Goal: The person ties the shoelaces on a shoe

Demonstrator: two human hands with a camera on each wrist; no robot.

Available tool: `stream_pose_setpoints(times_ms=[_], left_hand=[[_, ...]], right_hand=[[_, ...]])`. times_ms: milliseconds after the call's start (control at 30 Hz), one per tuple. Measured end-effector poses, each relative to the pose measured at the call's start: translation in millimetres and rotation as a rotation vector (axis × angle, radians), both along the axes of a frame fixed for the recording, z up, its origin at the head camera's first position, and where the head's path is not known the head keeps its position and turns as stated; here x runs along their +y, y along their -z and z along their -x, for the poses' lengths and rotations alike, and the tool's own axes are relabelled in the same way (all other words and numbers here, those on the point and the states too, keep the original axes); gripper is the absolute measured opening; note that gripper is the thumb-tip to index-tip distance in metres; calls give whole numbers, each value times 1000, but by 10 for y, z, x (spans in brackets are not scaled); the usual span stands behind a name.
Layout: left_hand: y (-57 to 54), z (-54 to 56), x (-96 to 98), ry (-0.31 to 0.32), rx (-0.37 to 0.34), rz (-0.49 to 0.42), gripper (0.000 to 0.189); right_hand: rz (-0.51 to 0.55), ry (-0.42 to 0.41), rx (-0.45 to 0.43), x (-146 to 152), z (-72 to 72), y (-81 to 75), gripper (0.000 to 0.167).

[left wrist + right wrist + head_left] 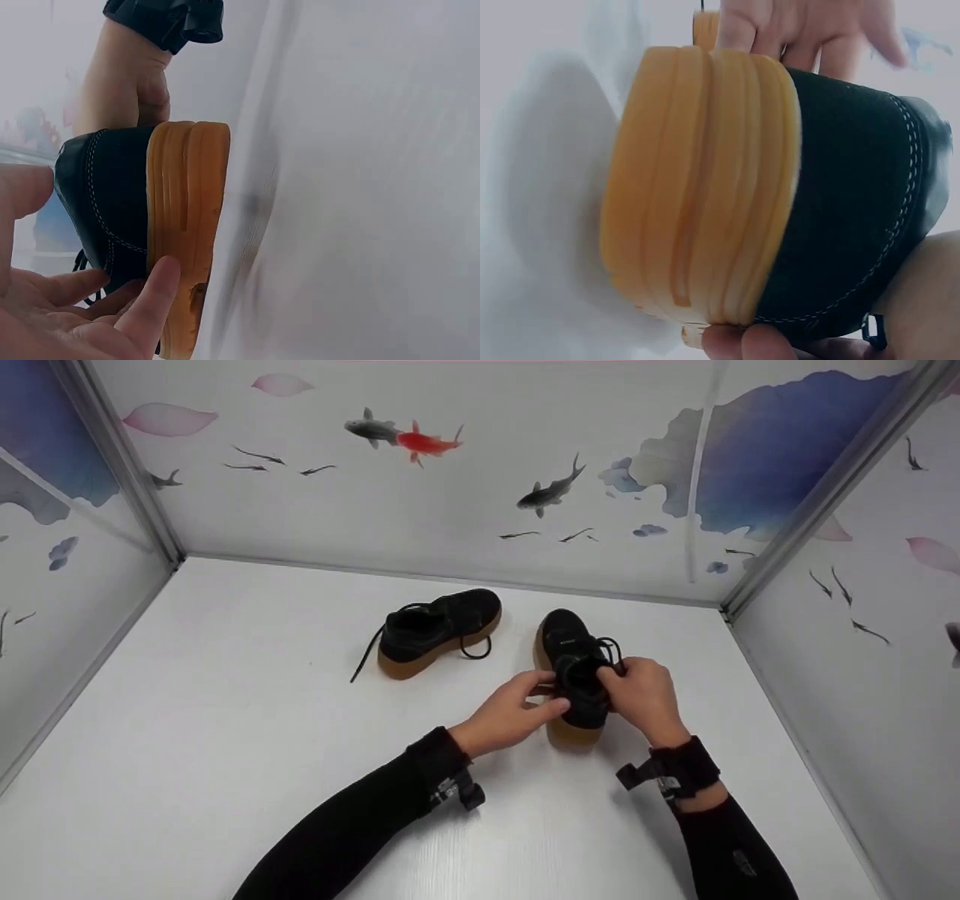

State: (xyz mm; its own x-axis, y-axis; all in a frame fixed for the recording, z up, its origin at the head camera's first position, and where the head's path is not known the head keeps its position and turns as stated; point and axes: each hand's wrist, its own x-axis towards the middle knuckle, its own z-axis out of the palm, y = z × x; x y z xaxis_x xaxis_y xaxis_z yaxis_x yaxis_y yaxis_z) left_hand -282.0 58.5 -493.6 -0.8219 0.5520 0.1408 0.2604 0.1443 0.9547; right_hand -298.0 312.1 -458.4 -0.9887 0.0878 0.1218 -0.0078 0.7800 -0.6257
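Note:
A black lace-up shoe (566, 636) with a tan sole points away from me, right of the table's middle. My right hand (646, 699) grips the right side of its collar, thumb at the opening and fingers outside. In the right wrist view those fingers curl under the side of the shoe's heel (840, 202). At the shoe's left side is my left hand (517, 711), fingers spread. In the left wrist view its extended fingertips (161, 281) lie against the shoe's tan sole (187, 180). Whether the heel touches the table cannot be told.
A matching black shoe (439, 626) lies to the left, toe toward the back right, its loose laces (366, 656) trailing on the white table (225, 697). Behind it rises a panel (465, 510) printed with fish; further panels stand at both sides.

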Motion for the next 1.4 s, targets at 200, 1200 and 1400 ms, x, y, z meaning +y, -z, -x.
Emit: stream_pose_setpoints(times_ms=[200,1200,1400], left_hand=[[87,146,313,69,-25,-33,57],[139,200,1420,297,-52,43,65],[106,117,1523,316,-91,124,71]], right_hand=[[-67,70,79,317,107,55,35],[-130,338,82,1517,122,109,46],[-126,368,41,1685,53,108,47]])
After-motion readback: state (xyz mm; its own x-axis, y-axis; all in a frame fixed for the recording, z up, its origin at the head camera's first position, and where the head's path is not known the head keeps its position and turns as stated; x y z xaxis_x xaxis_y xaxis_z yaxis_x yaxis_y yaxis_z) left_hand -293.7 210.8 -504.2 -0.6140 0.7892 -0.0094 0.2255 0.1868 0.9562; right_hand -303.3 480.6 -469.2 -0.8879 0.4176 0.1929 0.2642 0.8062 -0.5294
